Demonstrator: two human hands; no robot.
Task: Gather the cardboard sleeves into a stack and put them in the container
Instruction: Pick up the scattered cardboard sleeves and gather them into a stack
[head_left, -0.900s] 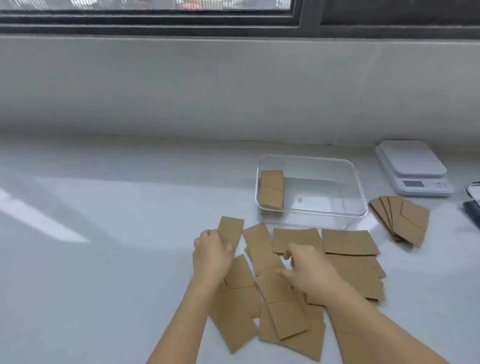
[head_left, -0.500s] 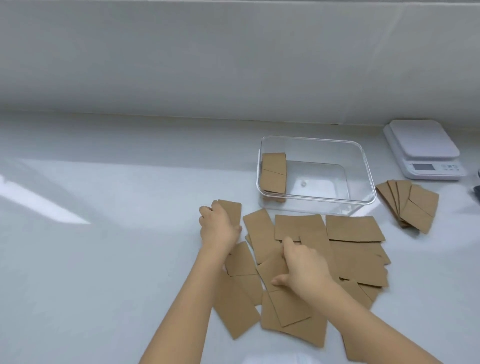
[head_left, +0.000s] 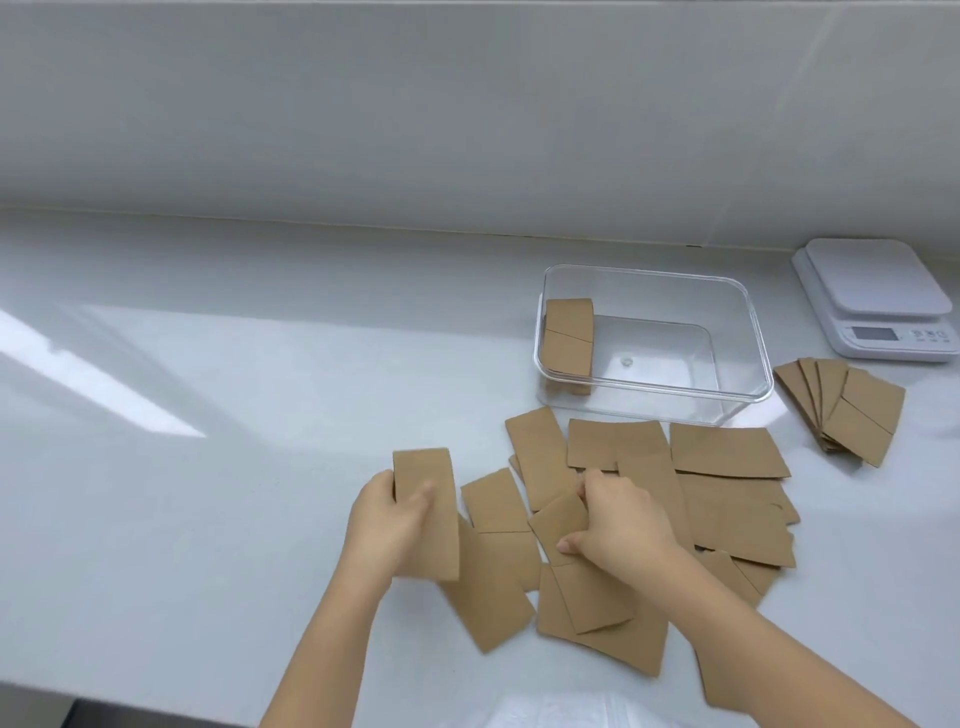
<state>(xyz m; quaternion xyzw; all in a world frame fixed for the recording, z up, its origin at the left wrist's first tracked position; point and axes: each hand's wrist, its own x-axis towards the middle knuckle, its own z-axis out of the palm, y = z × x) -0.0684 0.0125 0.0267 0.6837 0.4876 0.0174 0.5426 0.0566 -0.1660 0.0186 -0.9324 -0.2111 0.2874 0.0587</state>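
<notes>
Several flat brown cardboard sleeves lie scattered and overlapping on the white counter in front of a clear plastic container. A small stack of sleeves stands against the container's left wall. My left hand holds one sleeve lifted off the counter, left of the pile. My right hand pinches the edge of another sleeve in the middle of the pile.
A fanned stack of sleeves lies to the right of the container. A white kitchen scale stands at the far right by the wall. The counter's front edge runs along the lower left.
My left hand has lifted its sleeve and drawn it left and toward me. My right hand has closed on a sleeve in the pile. The camera tilted down.
</notes>
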